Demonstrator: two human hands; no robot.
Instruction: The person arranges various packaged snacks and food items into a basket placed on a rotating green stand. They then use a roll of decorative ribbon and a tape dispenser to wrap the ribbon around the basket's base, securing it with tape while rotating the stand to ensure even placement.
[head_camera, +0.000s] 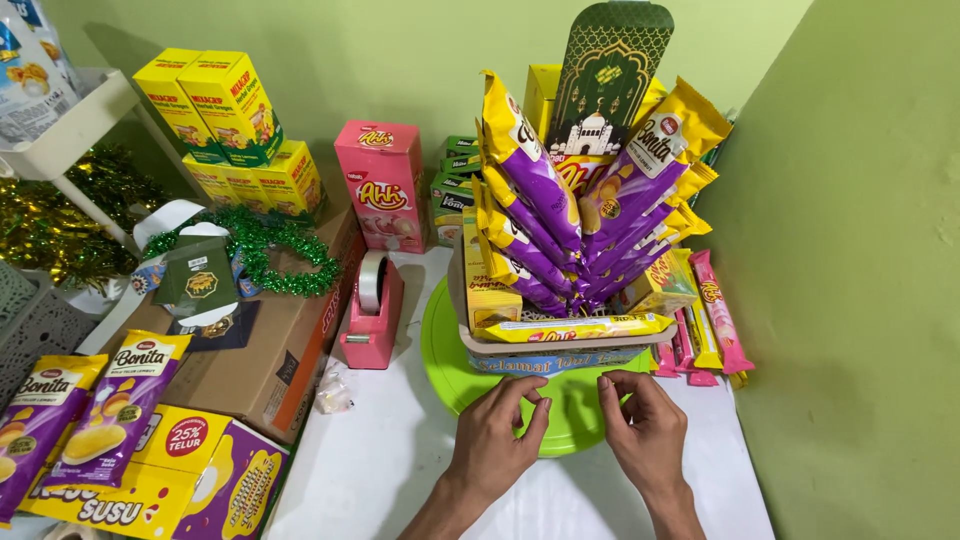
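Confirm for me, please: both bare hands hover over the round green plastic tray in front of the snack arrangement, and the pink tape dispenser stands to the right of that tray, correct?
Not quite. In the head view the pink tape dispenser stands to the left of the round green plastic tray, not the right. The rest holds: the left hand and right hand hover over the tray in front of the snack arrangement.

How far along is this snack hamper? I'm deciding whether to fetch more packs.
Done: purple and yellow snack packs stand fanned in the basket on the green tray.
In hand: left hand and right hand pinch something too small to identify.
Left: loose packs lie unplaced; no outer wrap is visible.
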